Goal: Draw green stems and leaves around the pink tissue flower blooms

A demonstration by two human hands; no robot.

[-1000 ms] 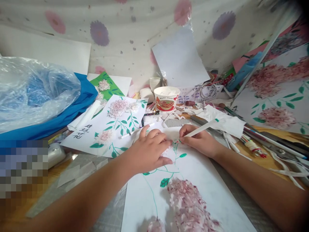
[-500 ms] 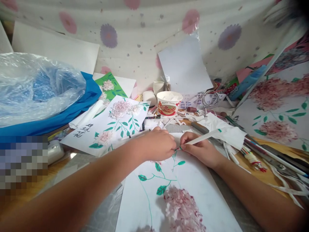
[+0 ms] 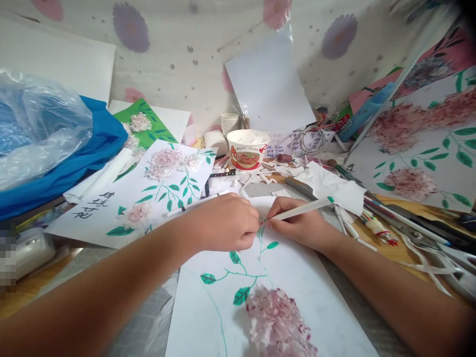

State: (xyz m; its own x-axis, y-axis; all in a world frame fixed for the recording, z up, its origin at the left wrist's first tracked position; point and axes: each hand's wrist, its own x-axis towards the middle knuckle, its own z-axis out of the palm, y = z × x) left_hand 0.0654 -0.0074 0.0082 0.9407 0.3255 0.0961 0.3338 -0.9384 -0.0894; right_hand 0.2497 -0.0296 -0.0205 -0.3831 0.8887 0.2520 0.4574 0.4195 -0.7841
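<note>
A white sheet [image 3: 208,317] with drawn green stems, green leaves [image 3: 242,296] and a raised pink-white paper flower [image 3: 278,320] lies in front of me. My right hand [image 3: 297,220] pinches a slim white felt-tip pen [image 3: 303,209] with a green rear end. Its tip points left to the green stems near the sheet's top, and the fingers partly hide it. Right beside it, my left hand [image 3: 230,223] rests on the upper sheet with its fingers curled closed. Whatever is under or between those fingers is hidden.
Behind the hands stands a printed paper bowl [image 3: 248,151] with white stuff in it. A finished flower picture [image 3: 111,223] lies left, near a plastic-covered blue bag [image 3: 100,134]. White tissue [image 3: 334,186], scissors [image 3: 461,270] and pens crowd the right. Another flower picture [image 3: 409,153] leans there.
The whole view has shifted, so most things sit further left in it. Both hands stay close together at the sheet's top, the pen still in my right hand.
</note>
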